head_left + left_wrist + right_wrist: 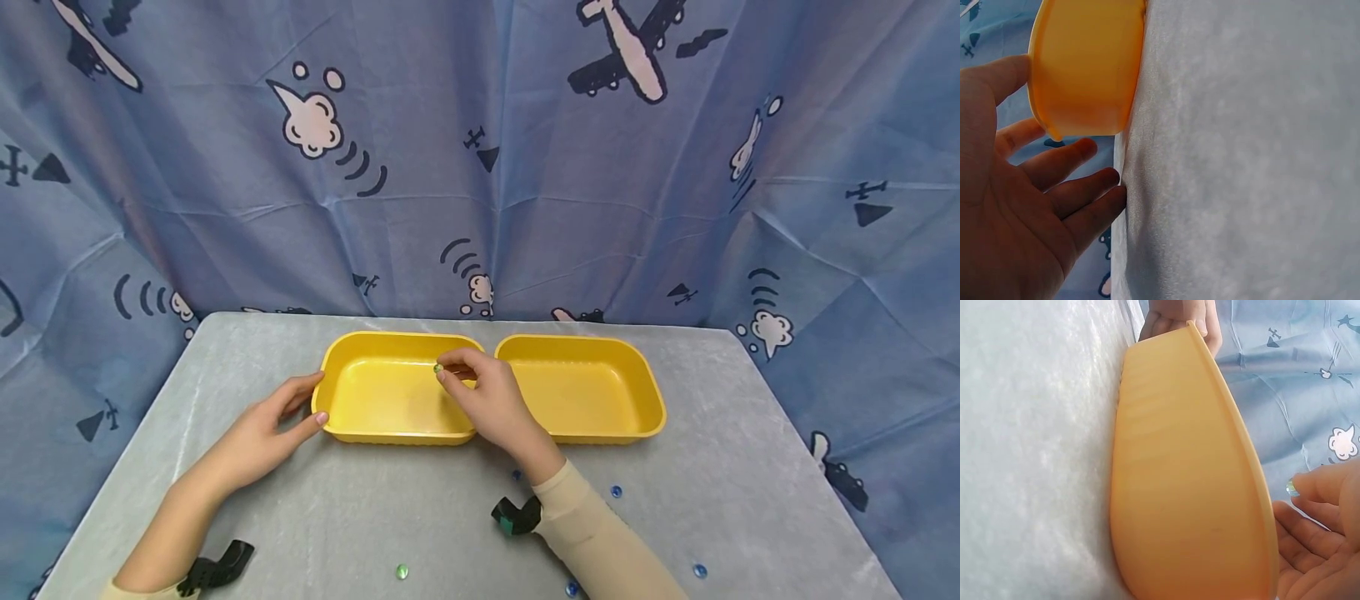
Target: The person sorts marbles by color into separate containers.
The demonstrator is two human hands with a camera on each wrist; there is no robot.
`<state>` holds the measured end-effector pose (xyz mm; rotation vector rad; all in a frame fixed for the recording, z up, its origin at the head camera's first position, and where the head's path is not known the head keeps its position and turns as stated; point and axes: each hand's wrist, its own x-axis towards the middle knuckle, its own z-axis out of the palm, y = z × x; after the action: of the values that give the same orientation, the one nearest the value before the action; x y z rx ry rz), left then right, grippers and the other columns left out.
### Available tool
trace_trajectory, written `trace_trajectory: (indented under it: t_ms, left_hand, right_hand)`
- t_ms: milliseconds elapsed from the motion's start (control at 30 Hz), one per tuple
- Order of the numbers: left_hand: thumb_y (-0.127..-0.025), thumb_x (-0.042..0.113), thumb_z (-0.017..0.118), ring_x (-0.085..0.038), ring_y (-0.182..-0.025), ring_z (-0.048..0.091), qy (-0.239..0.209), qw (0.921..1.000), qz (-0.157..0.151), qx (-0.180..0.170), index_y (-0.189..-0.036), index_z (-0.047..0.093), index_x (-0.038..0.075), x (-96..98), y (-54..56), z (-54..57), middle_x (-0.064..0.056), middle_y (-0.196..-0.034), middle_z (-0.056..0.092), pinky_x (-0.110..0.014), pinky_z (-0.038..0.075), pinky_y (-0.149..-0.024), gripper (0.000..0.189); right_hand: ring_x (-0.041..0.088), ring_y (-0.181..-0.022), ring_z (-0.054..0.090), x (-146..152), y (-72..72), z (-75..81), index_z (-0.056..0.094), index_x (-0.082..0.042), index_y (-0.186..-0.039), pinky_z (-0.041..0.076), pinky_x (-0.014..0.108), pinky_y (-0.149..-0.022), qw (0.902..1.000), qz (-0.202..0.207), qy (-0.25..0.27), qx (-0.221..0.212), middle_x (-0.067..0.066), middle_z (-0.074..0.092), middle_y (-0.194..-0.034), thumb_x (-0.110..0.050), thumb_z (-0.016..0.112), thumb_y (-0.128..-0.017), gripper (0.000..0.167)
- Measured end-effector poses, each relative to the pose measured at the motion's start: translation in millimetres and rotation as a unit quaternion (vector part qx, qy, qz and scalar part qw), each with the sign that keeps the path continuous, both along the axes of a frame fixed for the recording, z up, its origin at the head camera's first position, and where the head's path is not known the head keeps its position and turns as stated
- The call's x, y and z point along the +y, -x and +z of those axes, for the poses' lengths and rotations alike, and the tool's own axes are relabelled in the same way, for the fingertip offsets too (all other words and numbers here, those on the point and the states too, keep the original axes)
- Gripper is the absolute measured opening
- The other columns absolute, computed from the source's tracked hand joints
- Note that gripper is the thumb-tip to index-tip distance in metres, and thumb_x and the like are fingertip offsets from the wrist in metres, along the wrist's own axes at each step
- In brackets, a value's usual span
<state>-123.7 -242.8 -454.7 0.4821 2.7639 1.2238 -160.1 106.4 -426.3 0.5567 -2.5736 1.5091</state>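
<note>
My left hand rests at the left end of the left yellow tray, its thumb and fingertips at the rim. In the left wrist view, the thumb touches the tray's edge and the other fingers spread loosely below it. My right hand pinches a small green glass bead between thumb and fingertips, above the right part of the left tray. The bead looks shiny and translucent in the right wrist view, higher than the rim.
A second yellow tray stands right beside the first. On the grey tabletop in front lie a green bead and several blue beads, one to the right and another near the right sleeve. A blue patterned curtain hangs behind.
</note>
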Motion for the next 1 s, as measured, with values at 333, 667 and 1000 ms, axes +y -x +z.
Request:
trace_trajectory:
  t_ms: [333,667,1000]
  left_hand:
    - [-0.11,0.039,0.069,-0.039,-0.142,0.06,-0.003,1.0,0.001,0.0,-0.164,0.047,0.015,-0.3,-0.3,-0.8,-0.018,-0.156,0.06,-0.06,0.044,-0.116,0.063]
    - [-0.11,0.039,0.069,-0.037,-0.142,0.06,-0.004,1.0,-0.002,0.005,-0.164,0.048,0.017,-0.7,0.1,-1.2,-0.016,-0.156,0.061,-0.061,0.043,-0.116,0.062]
    - [-0.111,0.038,0.069,-0.038,-0.143,0.06,-0.006,1.0,-0.004,0.003,-0.164,0.047,0.015,-1.1,0.7,-1.1,-0.017,-0.156,0.061,-0.062,0.043,-0.116,0.062]
  right_hand:
    - [0.017,-0.101,0.074,2.0,1.9,-0.2,0.079,-0.003,-0.118,0.062,0.042,-0.097,0.9999,0.003,0.011,0.0,0.004,0.078,-0.11,-0.01,0.076,-0.103,0.017]
    - [0.019,-0.101,0.074,2.5,3.6,-1.6,0.078,0.001,-0.119,0.062,0.042,-0.097,1.0,0.001,0.009,-0.001,0.006,0.078,-0.111,-0.008,0.076,-0.103,0.019]
    - [0.02,-0.101,0.074,2.9,3.1,-1.8,0.078,0.002,-0.12,0.062,0.043,-0.097,1.0,0.002,0.005,-0.006,0.005,0.078,-0.109,-0.01,0.076,-0.104,0.02]
